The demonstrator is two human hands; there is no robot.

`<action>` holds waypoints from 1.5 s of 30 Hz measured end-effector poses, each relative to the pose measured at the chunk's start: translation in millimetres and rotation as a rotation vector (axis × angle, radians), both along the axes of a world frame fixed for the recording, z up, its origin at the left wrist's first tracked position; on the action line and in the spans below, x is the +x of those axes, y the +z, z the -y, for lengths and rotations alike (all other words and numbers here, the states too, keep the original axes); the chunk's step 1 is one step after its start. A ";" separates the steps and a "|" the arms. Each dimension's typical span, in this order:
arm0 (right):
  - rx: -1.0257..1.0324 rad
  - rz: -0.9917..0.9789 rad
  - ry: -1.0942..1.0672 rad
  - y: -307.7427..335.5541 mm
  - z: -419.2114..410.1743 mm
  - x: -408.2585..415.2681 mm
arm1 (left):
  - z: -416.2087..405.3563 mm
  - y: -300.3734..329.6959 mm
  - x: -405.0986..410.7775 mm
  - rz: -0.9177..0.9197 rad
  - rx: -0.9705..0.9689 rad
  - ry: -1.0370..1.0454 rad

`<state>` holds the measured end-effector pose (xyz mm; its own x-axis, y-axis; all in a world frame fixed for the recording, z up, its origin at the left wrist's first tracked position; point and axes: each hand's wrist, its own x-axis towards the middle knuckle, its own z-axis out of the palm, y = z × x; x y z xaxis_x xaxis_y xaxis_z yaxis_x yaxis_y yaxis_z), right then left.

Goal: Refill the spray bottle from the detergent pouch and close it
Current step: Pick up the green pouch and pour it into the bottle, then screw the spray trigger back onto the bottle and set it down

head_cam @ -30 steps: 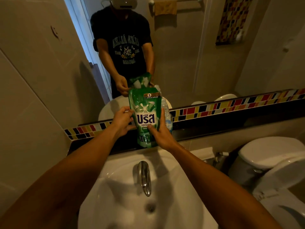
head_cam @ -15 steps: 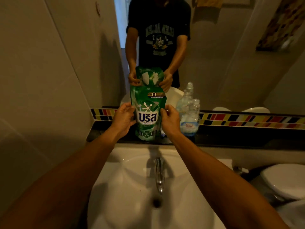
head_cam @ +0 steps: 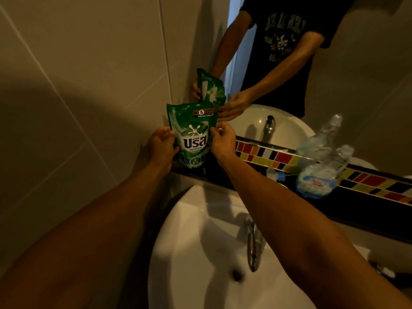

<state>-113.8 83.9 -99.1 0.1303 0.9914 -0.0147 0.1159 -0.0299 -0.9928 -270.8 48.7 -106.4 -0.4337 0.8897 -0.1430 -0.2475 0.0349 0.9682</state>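
A green detergent pouch (head_cam: 192, 134) stands upright at the left end of the dark ledge (head_cam: 361, 208) behind the sink, close to the wall corner. My left hand (head_cam: 161, 146) grips its left side and my right hand (head_cam: 223, 139) pinches its right edge. A clear bottle (head_cam: 323, 175) with a pale blue label stands on the ledge well to the right, apart from both hands, and no spray head shows on it. A small white and blue piece (head_cam: 275, 174) lies on the ledge between pouch and bottle.
A white basin (head_cam: 200, 253) with a chrome tap (head_cam: 253, 246) lies below my arms. A mirror (head_cam: 356, 85) above the ledge reflects a person, the pouch and the bottle. A coloured tile strip (head_cam: 274, 159) runs along the ledge. A tiled wall closes the left side.
The view has swung left and down. Both hands stay on the pouch, now near the wall corner; the bottle now stands much farther to its right.
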 end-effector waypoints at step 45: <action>-0.009 0.074 -0.469 -19.7 170.0 276.2 | 60.1 -23.5 236.2 -0.778 -0.086 -0.620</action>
